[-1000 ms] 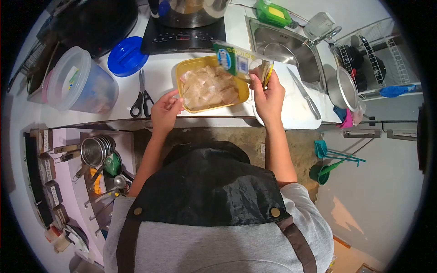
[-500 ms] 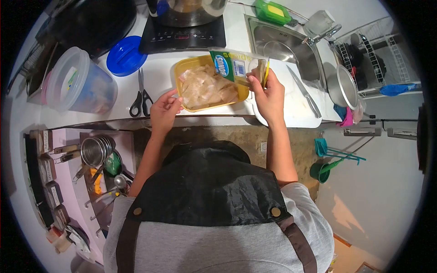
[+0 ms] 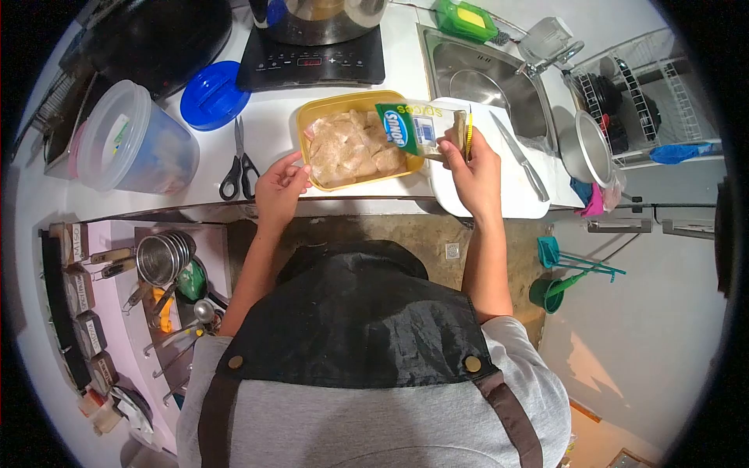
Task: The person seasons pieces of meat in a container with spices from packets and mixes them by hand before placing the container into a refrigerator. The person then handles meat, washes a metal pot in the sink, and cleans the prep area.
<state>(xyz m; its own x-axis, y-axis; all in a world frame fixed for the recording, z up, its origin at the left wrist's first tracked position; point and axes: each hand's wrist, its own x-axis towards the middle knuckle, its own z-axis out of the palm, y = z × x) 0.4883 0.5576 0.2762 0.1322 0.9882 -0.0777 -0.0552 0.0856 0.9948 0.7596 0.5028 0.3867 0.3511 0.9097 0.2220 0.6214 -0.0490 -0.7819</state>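
A yellow tray (image 3: 337,100) on the white counter holds pale raw meat pieces (image 3: 355,152) dusted with brown powder. The fingers of my left hand (image 3: 279,187) are closed at the tray's near left corner, gripping its rim. In my right hand (image 3: 474,171) is a green and clear spice packet (image 3: 413,131) with a "BONUS" label, pinched at its right end. Its left end tilts over the right side of the tray. Brown powder shows inside the packet near my fingers.
Black scissors (image 3: 238,168), a blue lid (image 3: 214,95) and a clear plastic tub (image 3: 129,144) stand left. Behind the tray is an induction cooker (image 3: 312,62) with a pot (image 3: 316,19). At right, a knife (image 3: 521,160) lies on a white cutting board (image 3: 488,195) beside the sink (image 3: 449,58).
My right hand has moved right with the spice packet, away from the middle of the tray. More brown powder shows on the meat. My left hand stays at the tray's corner.
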